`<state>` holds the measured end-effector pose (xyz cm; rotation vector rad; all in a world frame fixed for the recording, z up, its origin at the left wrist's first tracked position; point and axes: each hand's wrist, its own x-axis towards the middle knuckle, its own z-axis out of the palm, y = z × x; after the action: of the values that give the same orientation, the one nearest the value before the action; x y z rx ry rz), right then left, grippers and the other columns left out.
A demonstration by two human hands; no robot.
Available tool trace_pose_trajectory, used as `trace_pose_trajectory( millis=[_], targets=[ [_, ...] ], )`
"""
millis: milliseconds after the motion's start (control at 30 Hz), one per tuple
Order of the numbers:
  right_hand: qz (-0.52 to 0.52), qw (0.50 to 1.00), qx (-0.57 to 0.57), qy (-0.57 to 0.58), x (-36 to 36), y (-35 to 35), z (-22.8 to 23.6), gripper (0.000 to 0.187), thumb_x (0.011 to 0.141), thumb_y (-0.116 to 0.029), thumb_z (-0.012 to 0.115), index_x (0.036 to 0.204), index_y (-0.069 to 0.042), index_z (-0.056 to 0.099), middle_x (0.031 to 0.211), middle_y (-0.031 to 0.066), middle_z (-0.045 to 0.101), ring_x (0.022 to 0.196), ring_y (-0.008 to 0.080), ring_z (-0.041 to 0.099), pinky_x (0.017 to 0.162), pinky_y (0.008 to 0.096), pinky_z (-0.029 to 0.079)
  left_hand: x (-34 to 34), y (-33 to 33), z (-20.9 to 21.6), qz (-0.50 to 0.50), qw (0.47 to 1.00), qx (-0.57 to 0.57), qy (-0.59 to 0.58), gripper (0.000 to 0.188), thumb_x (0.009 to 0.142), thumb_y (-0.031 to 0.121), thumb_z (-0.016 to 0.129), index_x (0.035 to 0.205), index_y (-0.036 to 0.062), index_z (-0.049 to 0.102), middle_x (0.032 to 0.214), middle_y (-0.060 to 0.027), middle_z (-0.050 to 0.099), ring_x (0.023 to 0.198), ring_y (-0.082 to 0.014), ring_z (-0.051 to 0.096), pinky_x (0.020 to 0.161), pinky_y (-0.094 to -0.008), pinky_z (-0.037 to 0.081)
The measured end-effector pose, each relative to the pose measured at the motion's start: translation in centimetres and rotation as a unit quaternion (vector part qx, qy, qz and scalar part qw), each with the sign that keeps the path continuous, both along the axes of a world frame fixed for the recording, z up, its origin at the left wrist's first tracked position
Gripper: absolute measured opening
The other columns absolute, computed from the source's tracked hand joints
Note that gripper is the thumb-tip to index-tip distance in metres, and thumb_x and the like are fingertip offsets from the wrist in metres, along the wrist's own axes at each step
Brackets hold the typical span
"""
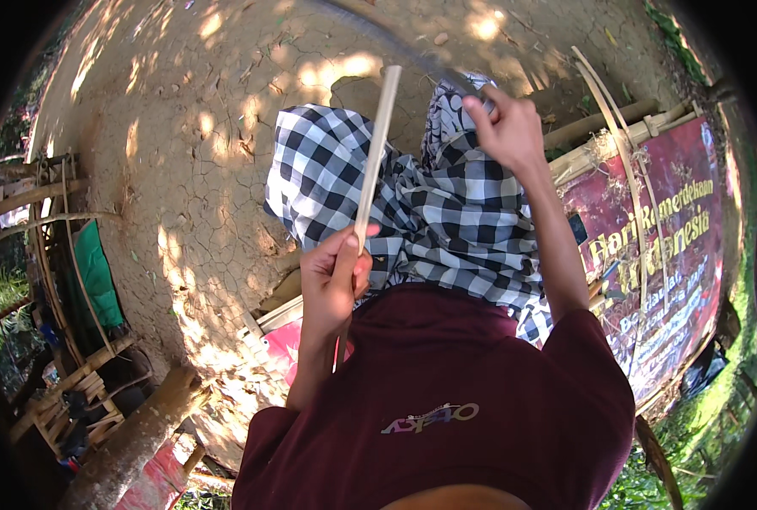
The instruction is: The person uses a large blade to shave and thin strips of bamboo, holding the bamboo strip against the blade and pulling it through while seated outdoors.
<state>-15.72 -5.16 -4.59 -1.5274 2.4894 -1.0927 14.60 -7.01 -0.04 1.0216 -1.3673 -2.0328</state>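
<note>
My left hand [331,270] is closed around the lower part of a pale, flat bamboo strip [379,153]. The strip stands up slantwise over my lap, its free end tipped away from me. Higher and to the right, my right hand [507,127] grips a machete whose handle is mostly hidden in the fingers. Smeared by motion, its long dark blade [404,49] points to the far left, beyond the strip's tip and apart from it. Black-and-white checked cloth [472,212] covers my legs beneath both hands.
On my right lies a dark red printed banner [663,255] over a bamboo platform. Two long bamboo strips [629,144] cross it, and small tools [603,289] rest nearby. Cracked earth [200,136] spreads ahead. At left are a green cloth [98,276] and a thick log [140,442].
</note>
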Motion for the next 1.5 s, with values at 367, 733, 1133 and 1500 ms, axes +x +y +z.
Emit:
trace_pose_trajectory(
  millis=[367,733,1133,1500],
  targets=[
    [0.069,0.988,-0.087,-0.111,1.4,2.4,0.6,0.035,0.088,-0.035,0.065,0.08,-0.001,0.062,0.043,0.0054,0.042,0.039,0.0171,0.043,0.044,0.03,0.038,-1.0,-2.8,-1.7,0.009,0.995,0.089,0.042,0.031,0.102,0.016,0.043,0.12,-0.0055,0.055,0.068,0.0011,0.046,0.048,-0.0022,0.031,0.043,-0.0181,0.025],
    [0.3,0.941,-0.082,0.134,8.3,1.9,1.9,0.05,0.071,-0.061,0.068,0.071,-0.013,0.055,0.052,-0.0003,0.046,0.044,0.0189,0.054,0.041,0.0324,0.039,-1.9,-2.4,-1.9,-0.075,0.973,0.202,0.085,0.036,0.103,0.034,0.037,0.073,0.0139,0.042,0.055,0.0052,0.032,0.044,-0.0035,0.025,0.04,-0.0221,0.016],
    [-0.093,0.994,-0.023,-0.059,-4.6,-0.2,-0.9,0.043,0.092,-0.039,0.06,0.078,0.002,0.062,0.05,0.0103,0.053,0.043,0.0234,0.052,0.049,0.0353,0.043,2.2,-0.6,-2.7,-0.181,0.909,0.371,0.065,0.051,0.101,0.051,0.03,0.065,0.0155,0.033,0.053,0.0089,0.021,0.042,-0.0029,0.016,0.037,-0.0209,0.013],
    [0.208,0.975,-0.048,0.057,5.4,2.3,1.7,0.044,0.077,-0.053,0.07,0.075,-0.01,0.059,0.051,0.0025,0.05,0.045,0.0222,0.056,0.044,0.033,0.042,-1.3,-3.4,-3.3,-0.137,0.945,0.278,0.102,0.051,0.101,0.053,0.028,0.068,0.0146,0.034,0.056,0.0064,0.026,0.045,-0.0047,0.019,0.04,-0.0212,0.017]
  ],
)
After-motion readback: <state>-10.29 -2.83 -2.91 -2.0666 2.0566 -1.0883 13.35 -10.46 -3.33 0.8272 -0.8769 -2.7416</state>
